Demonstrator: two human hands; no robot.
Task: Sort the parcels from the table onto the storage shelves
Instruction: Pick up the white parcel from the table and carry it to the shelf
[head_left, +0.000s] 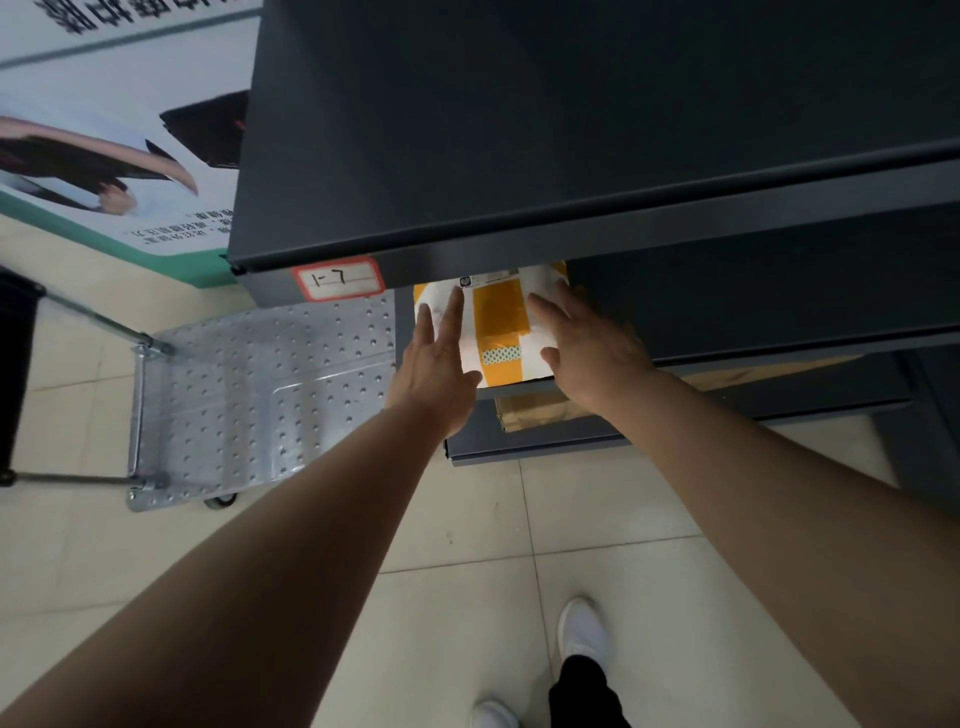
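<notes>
Above a cream tiled floor (467, 525), the white parcel banded with yellow tape (501, 322) lies at the front of a dark grey metal shelf (727, 317). We find the left hand (436, 364) and right hand (589, 348) flat against it, fingers straight, apparently pressing rather than gripping. We judge placement to be in hand; the next move calls for pushing it home, then withdrawing.

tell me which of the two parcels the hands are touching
The white parcel with orange tape: the left hand and right hand rest flat on it. The plain brown parcel lies below it, untouched.
</notes>
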